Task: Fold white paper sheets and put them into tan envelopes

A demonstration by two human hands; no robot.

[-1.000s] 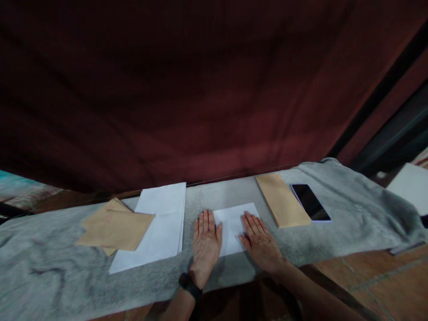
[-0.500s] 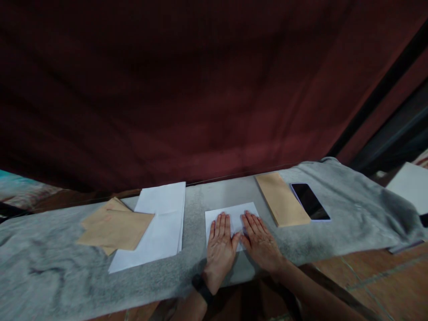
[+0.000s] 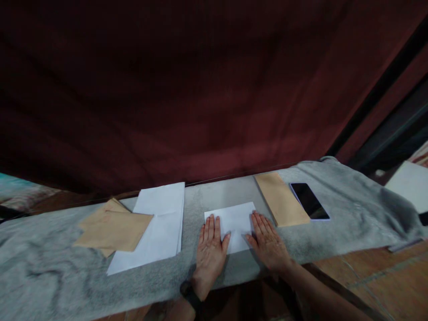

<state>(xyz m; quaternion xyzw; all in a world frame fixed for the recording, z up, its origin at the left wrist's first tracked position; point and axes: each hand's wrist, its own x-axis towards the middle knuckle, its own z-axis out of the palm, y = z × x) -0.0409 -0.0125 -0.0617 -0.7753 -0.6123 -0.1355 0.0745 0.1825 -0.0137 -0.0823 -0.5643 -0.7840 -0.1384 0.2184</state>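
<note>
A folded-looking white sheet of paper (image 3: 236, 225) lies flat on the grey cloth in front of me. My left hand (image 3: 210, 247) rests palm down on its left edge, fingers stretched out and thumb apart. On the opposite edge lies my right hand (image 3: 268, 240), also flat, with its thumb pointing inward over the paper. Neither hand grips anything. Between the two thumbs the middle of the sheet shows; the parts under my palms are hidden.
To the left, several brown envelopes (image 3: 122, 229) overlap a stack of white paper (image 3: 163, 229). A thick stack of brown envelopes (image 3: 282, 199) and a phone (image 3: 309, 200) lie to the right. Grey cloth (image 3: 354, 214) covers the narrow surface; a dark red curtain (image 3: 214, 111) hangs behind.
Both hands have slid apart over the white sheet, the left one leftward and the right one rightward, uncovering its middle. The sheet stays about where it was.
</note>
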